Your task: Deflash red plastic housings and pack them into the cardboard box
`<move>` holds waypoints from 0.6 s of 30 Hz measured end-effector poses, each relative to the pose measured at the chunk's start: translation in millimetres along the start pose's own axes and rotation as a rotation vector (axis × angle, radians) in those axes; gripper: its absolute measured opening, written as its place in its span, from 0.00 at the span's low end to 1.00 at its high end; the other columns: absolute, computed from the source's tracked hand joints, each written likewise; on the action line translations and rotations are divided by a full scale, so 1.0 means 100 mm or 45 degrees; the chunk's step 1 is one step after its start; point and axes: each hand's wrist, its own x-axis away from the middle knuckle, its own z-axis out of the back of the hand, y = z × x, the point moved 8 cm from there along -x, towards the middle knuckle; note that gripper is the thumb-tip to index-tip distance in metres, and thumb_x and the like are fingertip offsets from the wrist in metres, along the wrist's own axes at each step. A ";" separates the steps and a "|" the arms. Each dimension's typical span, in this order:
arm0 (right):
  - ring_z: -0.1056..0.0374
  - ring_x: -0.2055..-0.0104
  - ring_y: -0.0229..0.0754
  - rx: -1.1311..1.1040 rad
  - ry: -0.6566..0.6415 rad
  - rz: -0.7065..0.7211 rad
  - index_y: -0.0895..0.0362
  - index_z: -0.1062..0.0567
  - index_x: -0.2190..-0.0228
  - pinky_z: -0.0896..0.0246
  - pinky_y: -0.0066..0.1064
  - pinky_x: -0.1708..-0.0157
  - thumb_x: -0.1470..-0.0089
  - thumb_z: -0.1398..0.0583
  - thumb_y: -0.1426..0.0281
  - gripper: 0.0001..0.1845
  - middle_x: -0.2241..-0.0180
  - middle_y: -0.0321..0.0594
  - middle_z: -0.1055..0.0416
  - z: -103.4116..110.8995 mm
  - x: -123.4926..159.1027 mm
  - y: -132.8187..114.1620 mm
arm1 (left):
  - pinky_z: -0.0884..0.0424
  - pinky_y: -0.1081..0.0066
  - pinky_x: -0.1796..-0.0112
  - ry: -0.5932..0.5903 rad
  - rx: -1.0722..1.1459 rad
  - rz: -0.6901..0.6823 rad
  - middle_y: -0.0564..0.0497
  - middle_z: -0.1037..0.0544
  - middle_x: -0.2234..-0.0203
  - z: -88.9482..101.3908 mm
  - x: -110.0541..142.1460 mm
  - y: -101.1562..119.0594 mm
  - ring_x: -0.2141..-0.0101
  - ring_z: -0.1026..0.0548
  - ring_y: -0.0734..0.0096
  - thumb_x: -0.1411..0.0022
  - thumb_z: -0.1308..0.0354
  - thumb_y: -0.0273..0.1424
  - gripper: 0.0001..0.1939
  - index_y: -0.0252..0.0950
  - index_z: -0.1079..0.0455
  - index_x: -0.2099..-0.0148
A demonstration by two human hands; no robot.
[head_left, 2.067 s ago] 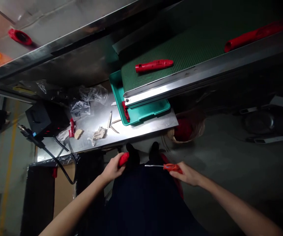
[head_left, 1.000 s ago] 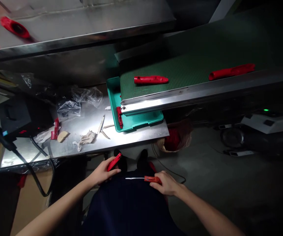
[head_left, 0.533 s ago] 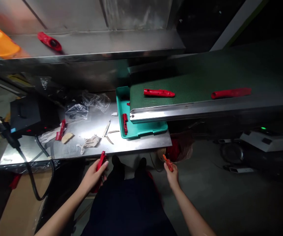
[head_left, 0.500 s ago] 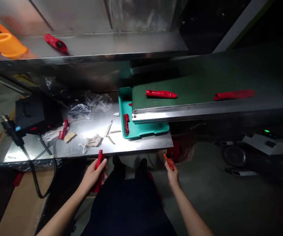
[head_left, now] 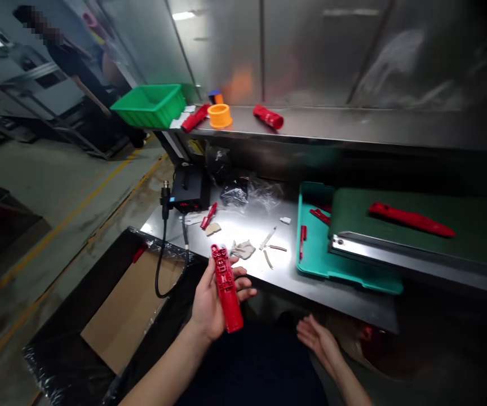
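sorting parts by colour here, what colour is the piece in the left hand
The piece in the left hand is red; the head view shows it best.

Dim scene, right side near black. Hard glare on the bench, its source out of view; softer streaks reflect in the wall panels. Wide-angle bend and blur at the edges, person pixelated at the head.

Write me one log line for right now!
left hand: holds long red plastic piece | right hand: open, empty | green conveyor belt: another red piece on top
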 end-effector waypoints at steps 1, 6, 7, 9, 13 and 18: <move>0.27 0.76 0.42 0.056 -0.071 0.031 0.59 0.23 0.73 0.25 0.36 0.72 0.42 0.33 0.50 0.24 0.78 0.34 0.28 -0.25 0.11 -0.07 | 0.18 0.57 0.62 -0.053 0.063 -0.041 0.46 0.20 0.67 0.01 -0.04 0.15 0.69 0.19 0.64 0.25 0.58 0.48 0.26 0.33 0.27 0.51; 0.22 0.50 0.57 0.208 -0.234 0.369 0.52 0.17 0.55 0.27 0.48 0.45 0.45 0.32 0.49 0.23 0.50 0.48 0.20 -1.65 0.52 -1.18 | 0.21 0.49 0.52 -0.258 0.210 -0.272 0.47 0.18 0.65 0.11 -0.25 1.00 0.64 0.18 0.59 0.29 0.47 0.50 0.21 0.38 0.26 0.54; 0.22 0.48 0.56 0.306 -0.339 0.536 0.50 0.22 0.46 0.27 0.48 0.44 0.38 0.36 0.54 0.22 0.45 0.49 0.23 -2.02 0.63 -1.54 | 0.22 0.48 0.51 -0.267 0.218 -0.327 0.48 0.18 0.65 0.14 -0.28 1.18 0.63 0.18 0.59 0.30 0.46 0.51 0.21 0.40 0.25 0.54; 0.21 0.50 0.53 0.474 -0.517 0.903 0.47 0.30 0.37 0.24 0.45 0.48 0.32 0.41 0.60 0.24 0.44 0.48 0.23 -2.73 0.91 -2.19 | 0.24 0.48 0.48 -0.259 0.221 -0.440 0.49 0.18 0.65 0.20 -0.33 1.52 0.61 0.18 0.58 0.31 0.46 0.53 0.20 0.43 0.26 0.55; 0.23 0.46 0.58 0.690 -0.391 1.454 0.50 0.40 0.31 0.22 0.46 0.49 0.38 0.34 0.58 0.39 0.44 0.51 0.24 -3.62 1.28 -2.96 | 0.26 0.48 0.44 -0.261 0.184 -0.589 0.50 0.17 0.63 0.29 -0.40 2.05 0.56 0.18 0.54 0.38 0.42 0.59 0.23 0.47 0.25 0.55; 0.18 0.57 0.52 0.454 -0.207 1.299 0.51 0.31 0.37 0.19 0.37 0.57 0.36 0.35 0.60 0.30 0.53 0.49 0.19 -3.68 1.09 -3.28 | 0.24 0.54 0.44 -0.340 0.058 -0.630 0.45 0.16 0.53 0.43 -0.50 2.40 0.49 0.20 0.50 0.43 0.37 0.60 0.31 0.47 0.25 0.45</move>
